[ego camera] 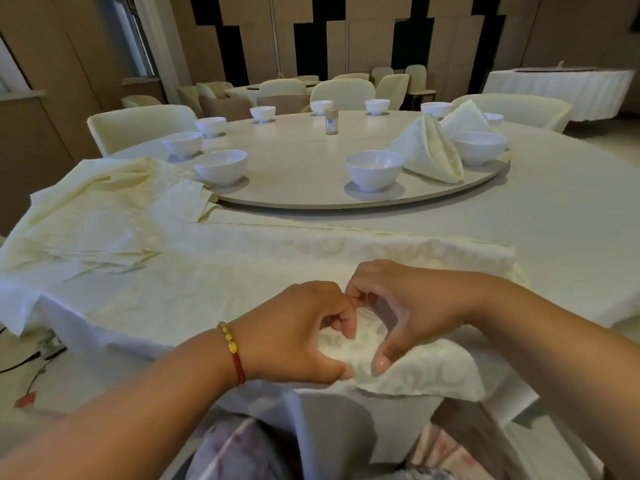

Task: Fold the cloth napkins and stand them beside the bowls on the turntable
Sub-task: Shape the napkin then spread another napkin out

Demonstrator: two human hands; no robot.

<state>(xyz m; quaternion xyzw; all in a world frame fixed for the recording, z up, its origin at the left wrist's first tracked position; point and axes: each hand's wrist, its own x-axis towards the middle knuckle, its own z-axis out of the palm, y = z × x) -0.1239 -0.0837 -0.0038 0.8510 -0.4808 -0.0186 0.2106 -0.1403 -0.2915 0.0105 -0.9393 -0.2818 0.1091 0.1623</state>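
White bowls ring the round turntable [304, 174] in the upper half of the frame; the nearest bowl [375, 168] at centre and its neighbour [220, 166] to the left show only smooth glazed insides, with nothing visible in them. The turntable is a pale, wood-grained disc lying on the surface [571, 216], which is draped in a cream cloth. A small brown cylindrical jar [331, 121] stands upright near the turntable's middle.

At the right of the turntable, a folded napkin [431, 150] stands as a pleated cone just beside a bowl [479, 147], and a second folded napkin [464, 116] rises behind it. Both are cream fabric with soft ridges.

At lower centre, the napkin being worked [398, 368] lies at the near edge of the surface, its corner hanging over the rim; the cloth is cream damask with a faint swirl pattern. The left hand [298, 334] pinches it with curled fingers and thumb, a red cord bracelet with gold beads [232, 351] on that wrist. The right hand [405, 313] likewise grasps the fabric, thumb pressed down, fingertips meeting the left hand's.

A heap of loose, crumpled napkins [86, 216] lies at middle left, touching the turntable's edge.
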